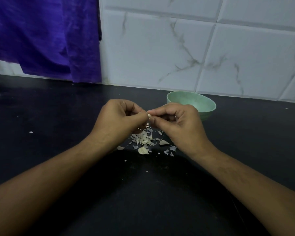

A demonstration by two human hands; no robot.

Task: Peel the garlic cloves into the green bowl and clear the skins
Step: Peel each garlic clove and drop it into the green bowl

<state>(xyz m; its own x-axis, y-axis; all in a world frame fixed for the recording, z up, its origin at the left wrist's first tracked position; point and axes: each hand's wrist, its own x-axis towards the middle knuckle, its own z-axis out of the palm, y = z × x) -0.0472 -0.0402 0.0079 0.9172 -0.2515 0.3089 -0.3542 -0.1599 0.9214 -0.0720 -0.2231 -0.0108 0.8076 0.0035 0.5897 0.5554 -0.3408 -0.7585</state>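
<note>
Nearest on the black counter [58,116] there's a messy pile of papery skins [143,139] with a couple of unpeeled cloves [142,150] in it. Just above it the left hand [119,120] and right hand [177,121] both pinch one small, pale garlic clove [149,115] at the fingertips. The green bowl [206,103] sits right behind the right hand.

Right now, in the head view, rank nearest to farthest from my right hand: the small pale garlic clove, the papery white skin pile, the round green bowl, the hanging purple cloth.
1. Small pale garlic clove, pinched by the right hand.
2. Round green bowl behind, papery white skin pile below-left: too close to call.
3. Hanging purple cloth, far left.
</note>
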